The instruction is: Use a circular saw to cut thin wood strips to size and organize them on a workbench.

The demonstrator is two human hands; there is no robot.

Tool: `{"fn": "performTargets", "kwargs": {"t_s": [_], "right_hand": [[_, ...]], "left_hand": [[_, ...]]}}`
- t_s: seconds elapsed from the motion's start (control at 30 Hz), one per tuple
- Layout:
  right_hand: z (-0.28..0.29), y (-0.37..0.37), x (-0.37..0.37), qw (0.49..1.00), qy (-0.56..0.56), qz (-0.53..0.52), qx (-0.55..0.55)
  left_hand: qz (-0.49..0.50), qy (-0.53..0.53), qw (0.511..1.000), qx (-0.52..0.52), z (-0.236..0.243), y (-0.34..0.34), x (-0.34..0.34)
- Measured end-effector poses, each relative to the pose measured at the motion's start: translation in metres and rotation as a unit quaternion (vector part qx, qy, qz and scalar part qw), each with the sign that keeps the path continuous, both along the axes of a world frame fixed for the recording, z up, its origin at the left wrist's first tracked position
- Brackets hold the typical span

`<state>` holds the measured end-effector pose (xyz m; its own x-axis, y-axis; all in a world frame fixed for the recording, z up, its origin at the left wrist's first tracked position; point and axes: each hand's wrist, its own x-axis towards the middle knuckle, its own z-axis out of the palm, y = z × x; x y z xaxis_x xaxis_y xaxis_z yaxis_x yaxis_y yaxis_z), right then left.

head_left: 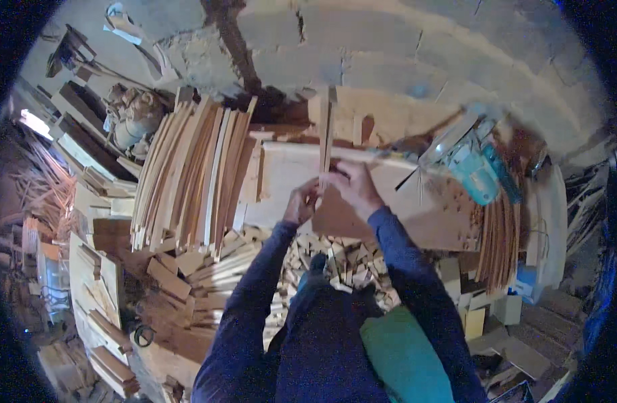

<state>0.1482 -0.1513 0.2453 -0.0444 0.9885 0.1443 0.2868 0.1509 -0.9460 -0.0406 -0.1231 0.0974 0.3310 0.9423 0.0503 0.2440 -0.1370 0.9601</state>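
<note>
Both hands, left hand and right hand, are gripping one thin wooden slat upright over the desk, fingers closed on its lower end; slat stack at left looks largely untouched.

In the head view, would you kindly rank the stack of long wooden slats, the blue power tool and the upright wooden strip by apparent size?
1. Stack of long wooden slats, clearly largest.
2. Blue power tool.
3. Upright wooden strip, long but very thin, gripped by the left hand and right hand.
</note>
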Motion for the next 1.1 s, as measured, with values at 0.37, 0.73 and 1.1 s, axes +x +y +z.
{"fn": "performTargets", "kwargs": {"t_s": [0.37, 0.73, 1.1], "right_hand": [[-0.048, 0.021, 0.012, 0.992, 0.089, 0.078, 0.04], [-0.048, 0.014, 0.012, 0.979, 0.184, 0.083, 0.007], [-0.124, -0.063, -0.028, 0.895, 0.411, 0.03, -0.17]], "left_hand": [[0.035, -0.202, 0.967, 0.149, 0.176, 0.012, 0.001], [0.007, -0.077, 0.977, 0.2, 0.213, 0.011, 0.028], [-0.032, 0.066, 0.987, 0.143, 0.14, -0.017, 0.05]]}}
